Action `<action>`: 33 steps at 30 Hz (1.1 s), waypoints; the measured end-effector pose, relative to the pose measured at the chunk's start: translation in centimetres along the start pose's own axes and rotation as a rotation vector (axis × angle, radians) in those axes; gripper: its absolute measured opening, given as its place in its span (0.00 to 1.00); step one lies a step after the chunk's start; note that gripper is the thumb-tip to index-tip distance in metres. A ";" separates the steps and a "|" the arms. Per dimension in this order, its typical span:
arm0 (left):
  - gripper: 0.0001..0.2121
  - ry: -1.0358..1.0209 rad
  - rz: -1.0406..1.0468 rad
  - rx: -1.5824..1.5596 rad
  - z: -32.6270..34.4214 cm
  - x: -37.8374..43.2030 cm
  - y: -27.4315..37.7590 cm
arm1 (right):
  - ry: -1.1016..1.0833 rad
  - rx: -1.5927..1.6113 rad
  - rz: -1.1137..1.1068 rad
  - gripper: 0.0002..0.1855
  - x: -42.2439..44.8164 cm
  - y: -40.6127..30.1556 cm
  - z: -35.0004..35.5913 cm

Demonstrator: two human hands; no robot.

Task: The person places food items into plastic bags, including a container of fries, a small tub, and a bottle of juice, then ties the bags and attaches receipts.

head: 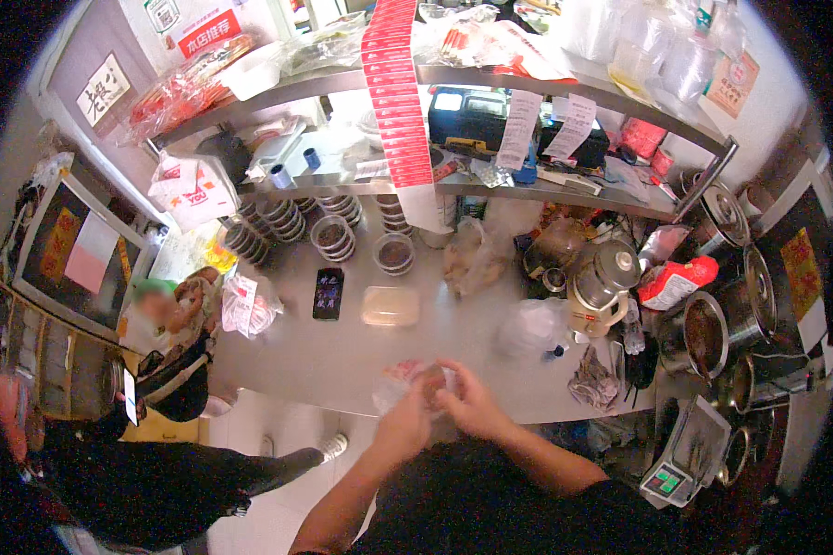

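Note:
Both my hands meet at the near edge of a steel counter (305, 354). Between my left hand (408, 416) and my right hand (468, 402) is a small round container with dark contents (436, 388), partly hidden by the fingers and blurred. A clear plastic bag with red print (396, 381) lies against my left hand; whether the fingers grip it cannot be told. Beyond the hands sits a lidded rectangular plastic box with pale contents (390, 306), with a black phone (327, 294) to its left. Round tubs with dark contents (393, 252) are stacked behind them.
A tied white bag (248, 305) stands at the counter's left. To the right are a cloth (593, 381), a glass-jug kettle (600, 284), steel pots (694, 336) and a digital scale (687, 451). A shelf (305, 189) spans the back. Another person (139, 479) is at the left.

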State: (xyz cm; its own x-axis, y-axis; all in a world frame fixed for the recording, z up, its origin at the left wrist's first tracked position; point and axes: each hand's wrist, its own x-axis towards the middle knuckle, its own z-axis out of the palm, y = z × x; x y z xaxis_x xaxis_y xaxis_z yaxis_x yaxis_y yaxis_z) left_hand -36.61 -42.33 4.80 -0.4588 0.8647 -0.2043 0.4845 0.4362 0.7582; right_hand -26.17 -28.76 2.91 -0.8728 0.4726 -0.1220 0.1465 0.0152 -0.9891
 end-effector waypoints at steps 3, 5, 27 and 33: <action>0.24 -0.031 -0.115 -0.024 0.7 -1.2 2.1 | 0.057 0.131 -0.088 0.26 0.6 2.1 -0.2; 0.23 0.325 -0.107 -0.007 1.1 -1.4 -2.6 | 0.055 0.126 -0.066 0.26 1.0 2.2 -1.1; 0.30 0.265 -0.230 -0.916 -5.4 -4.0 -8.7 | -0.192 -1.323 -0.184 0.34 28.1 13.6 6.9; 0.34 0.205 -0.252 -0.952 -6.4 -3.9 -8.9 | -0.166 -1.301 -0.161 0.33 27.7 13.3 6.6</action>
State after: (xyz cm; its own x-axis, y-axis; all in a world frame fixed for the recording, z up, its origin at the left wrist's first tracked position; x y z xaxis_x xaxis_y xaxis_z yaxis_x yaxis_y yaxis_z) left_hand -43.91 -51.16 2.85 -0.6285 0.6761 -0.3845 -0.4000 0.1430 0.9053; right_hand -51.47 -21.32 -14.17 -0.9551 0.2741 -0.1122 0.2921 0.9343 -0.2043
